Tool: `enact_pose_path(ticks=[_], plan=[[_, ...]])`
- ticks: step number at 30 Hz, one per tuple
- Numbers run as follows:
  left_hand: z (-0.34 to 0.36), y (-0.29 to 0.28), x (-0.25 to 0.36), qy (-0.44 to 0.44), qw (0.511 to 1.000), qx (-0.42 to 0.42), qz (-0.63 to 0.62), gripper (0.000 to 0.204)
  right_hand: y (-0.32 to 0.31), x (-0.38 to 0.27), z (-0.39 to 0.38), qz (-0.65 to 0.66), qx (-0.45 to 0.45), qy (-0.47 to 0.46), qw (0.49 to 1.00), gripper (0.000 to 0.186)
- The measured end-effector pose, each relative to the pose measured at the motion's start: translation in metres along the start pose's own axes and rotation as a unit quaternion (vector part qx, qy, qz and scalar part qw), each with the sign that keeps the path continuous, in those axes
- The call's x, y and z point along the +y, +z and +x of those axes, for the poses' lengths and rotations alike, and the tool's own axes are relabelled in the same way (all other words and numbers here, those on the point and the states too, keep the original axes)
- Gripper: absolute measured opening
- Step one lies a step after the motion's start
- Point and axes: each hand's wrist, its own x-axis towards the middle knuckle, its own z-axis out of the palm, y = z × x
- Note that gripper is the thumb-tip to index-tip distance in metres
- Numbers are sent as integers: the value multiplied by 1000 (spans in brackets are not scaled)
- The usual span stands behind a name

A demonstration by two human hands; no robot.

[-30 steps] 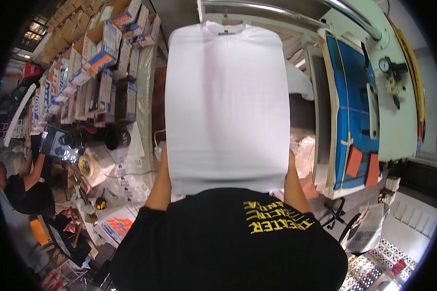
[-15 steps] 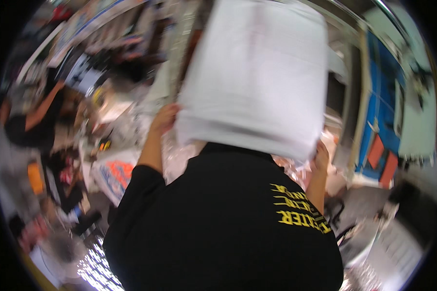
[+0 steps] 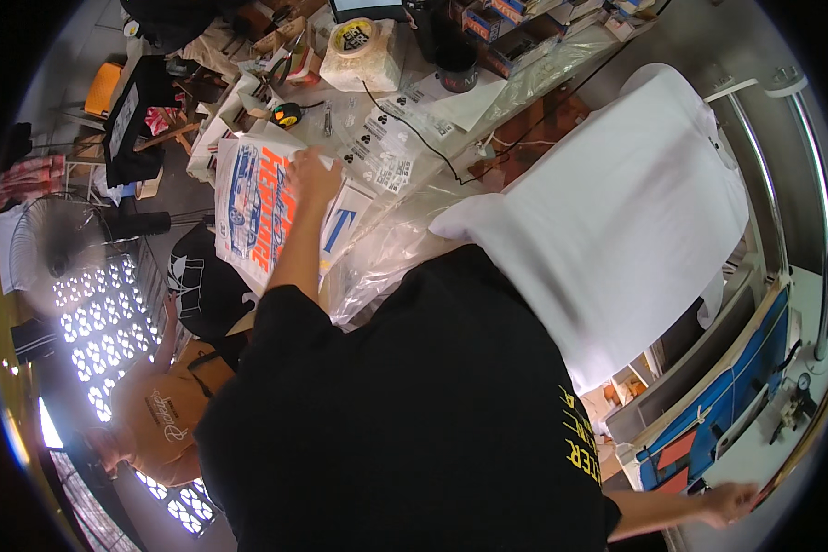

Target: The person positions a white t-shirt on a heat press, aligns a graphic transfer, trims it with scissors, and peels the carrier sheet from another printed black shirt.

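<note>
A white shirt (image 3: 616, 212) lies spread over a flat board in front of me to the right, a few soft creases in it. Off to the left, my left hand (image 3: 313, 177) is closed at the edge of a printed sheet (image 3: 258, 207) with orange lettering and a blue car picture. Another sheet (image 3: 345, 216) with blue lettering lies beside it. My right hand (image 3: 731, 504) reaches far out to the lower right, closed beside the edge of a pale machine table; what its fingers hold is hidden.
Clear plastic sheeting (image 3: 400, 244) covers the table, with a tape roll (image 3: 354, 37) on a white block and small boxes behind. Chrome posts (image 3: 754, 138), a blue panel (image 3: 722, 405) and a gauge (image 3: 803, 380) stand at right. Another person (image 3: 161, 414) and a fan (image 3: 60, 235) are at left.
Both hands have let go of the white shirt, which now lies on the board. My left hand has moved to the printed sheet, my right hand out to the lower right. The view has turned.
</note>
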Motion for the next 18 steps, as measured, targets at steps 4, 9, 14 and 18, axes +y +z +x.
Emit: enact_pose_path(ticks=[4, 9, 14, 18], plan=[[-4, 13, -14, -108, 990, -62, 70, 81, 29, 15, 101, -127, -134, 0, 983, 36], [-9, 45, -31, -54, 998, -14, 16, 62, 86, 94, 162, -153, -334, -69, 927, 76], [27, 59, -121, -106, 989, 100, 4, 34, 94, 84, 124, -202, -339, -73, 916, 66], [10, -17, -110, -135, 952, 230, -148, 37, 76, 75, 126, -221, -296, -77, 926, 59]])
